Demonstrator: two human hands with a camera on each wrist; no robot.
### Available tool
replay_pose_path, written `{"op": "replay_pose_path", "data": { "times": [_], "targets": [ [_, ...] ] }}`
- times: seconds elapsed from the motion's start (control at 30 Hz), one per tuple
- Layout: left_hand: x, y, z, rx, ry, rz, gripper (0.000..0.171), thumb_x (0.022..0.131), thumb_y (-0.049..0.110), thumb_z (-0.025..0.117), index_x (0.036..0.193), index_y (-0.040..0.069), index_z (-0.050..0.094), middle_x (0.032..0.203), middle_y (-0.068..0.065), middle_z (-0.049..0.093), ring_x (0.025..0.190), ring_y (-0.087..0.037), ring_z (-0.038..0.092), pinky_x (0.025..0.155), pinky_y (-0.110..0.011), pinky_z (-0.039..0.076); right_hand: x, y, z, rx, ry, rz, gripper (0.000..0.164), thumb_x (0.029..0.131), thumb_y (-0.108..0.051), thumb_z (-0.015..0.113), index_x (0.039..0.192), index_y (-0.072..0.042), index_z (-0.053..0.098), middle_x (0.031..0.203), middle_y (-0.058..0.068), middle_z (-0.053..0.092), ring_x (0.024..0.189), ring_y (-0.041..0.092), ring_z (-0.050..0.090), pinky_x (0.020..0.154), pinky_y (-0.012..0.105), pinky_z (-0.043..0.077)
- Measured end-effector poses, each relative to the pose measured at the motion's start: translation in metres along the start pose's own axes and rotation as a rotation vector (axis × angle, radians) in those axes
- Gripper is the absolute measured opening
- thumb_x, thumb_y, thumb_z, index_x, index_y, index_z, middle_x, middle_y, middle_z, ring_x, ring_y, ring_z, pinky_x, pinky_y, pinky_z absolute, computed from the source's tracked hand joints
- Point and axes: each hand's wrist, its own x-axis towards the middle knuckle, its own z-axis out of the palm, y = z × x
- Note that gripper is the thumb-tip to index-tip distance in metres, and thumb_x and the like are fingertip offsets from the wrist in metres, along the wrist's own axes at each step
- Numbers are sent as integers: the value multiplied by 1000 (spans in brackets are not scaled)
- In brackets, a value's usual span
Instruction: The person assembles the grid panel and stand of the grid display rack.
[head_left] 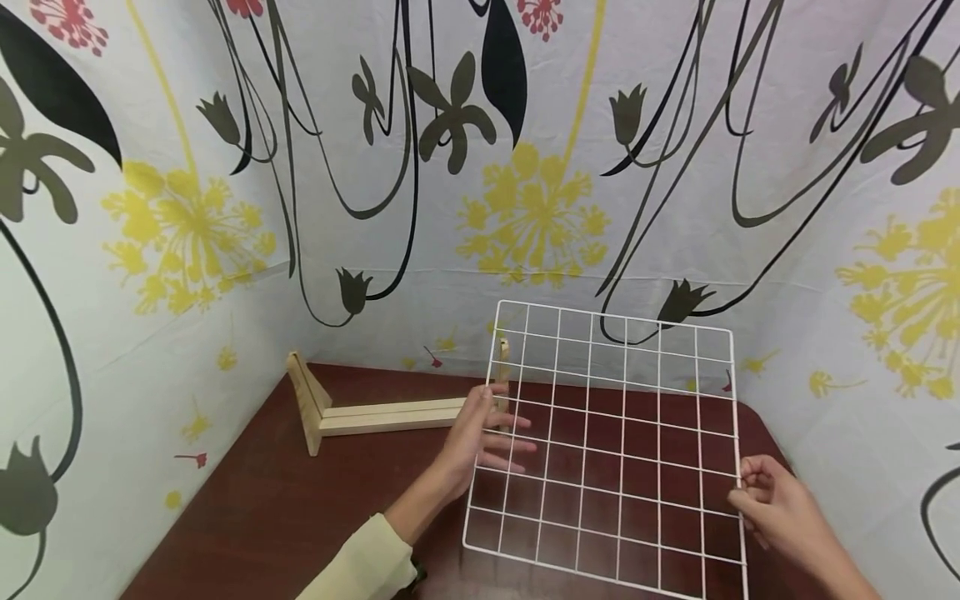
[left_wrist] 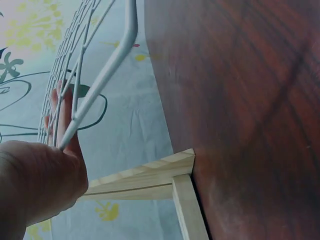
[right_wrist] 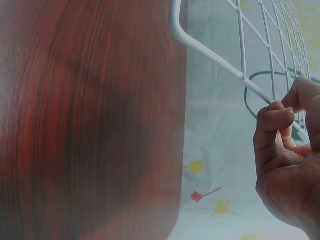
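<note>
A white wire grid panel (head_left: pixel 605 454) is held up at a tilt over the dark red table, its bottom edge towards me. At its left edge is my left hand (head_left: pixel 468 442), fingers spread straight across the back of the wires. The left wrist view shows that hand (left_wrist: pixel 55 175) against the panel's frame. My right hand (head_left: pixel 780 508) pinches the right edge wire between thumb and curled fingers; the right wrist view shows this pinch (right_wrist: pixel 285 145) up close. Behind the panel's left side stands a pale wooden stand (head_left: pixel 390 417) with upright end pieces, its right end partly hidden.
The brown-red wood-grain table (head_left: pixel 247 517) carries the stand along its back left. Floral-printed cloth (head_left: pixel 450 233) hangs close around the back and both sides of the table.
</note>
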Motion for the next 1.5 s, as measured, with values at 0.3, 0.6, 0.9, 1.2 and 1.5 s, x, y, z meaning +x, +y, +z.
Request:
{"op": "replay_pose_path", "data": {
  "times": [0.3, 0.6, 0.9, 1.2, 1.5],
  "targets": [
    [-2, -8, -10, 25, 175, 69, 58, 113, 58, 33, 144, 12, 47, 117, -36, 70, 67, -24, 72, 56, -46, 64, 4, -11, 24, -36, 60, 46, 28, 94, 6, 60, 113, -4, 42, 76, -12, 52, 51, 3, 48, 39, 29, 45],
    [-10, -12, -18, 19, 268, 88, 52, 115, 52, 31, 139, 9, 49, 108, -33, 71, 61, -20, 68, 55, -44, 62, 3, -24, 40, -260, 240, -89, 27, 92, -1, 67, 114, -3, 51, 90, -4, 56, 70, -6, 49, 56, 17, 42],
    [-12, -10, -20, -18, 301, 121, 55, 114, 54, 34, 135, 6, 50, 92, -15, 76, 56, -19, 66, 50, -38, 59, -1, -41, 44, -338, 298, -89, 32, 98, -18, 72, 120, -4, 54, 98, 4, 62, 71, -11, 47, 57, 19, 37],
    [-13, -9, -17, -15, 273, 135, 50, 114, 51, 35, 132, 7, 51, 95, -21, 76, 56, -19, 65, 51, -39, 60, -2, -80, 67, -340, 660, -406, 63, 86, -26, 71, 133, 12, 53, 124, 35, 54, 109, 51, 43, 95, 49, 29],
    [-14, -11, -14, -25, 251, 139, 49, 115, 51, 35, 129, 7, 51, 93, -19, 76, 55, -18, 66, 52, -40, 60, -5, -145, 109, -348, 735, -780, 68, 99, -52, 64, 137, 4, 62, 140, 29, 59, 128, 54, 47, 125, 38, 29]
  ]
}}
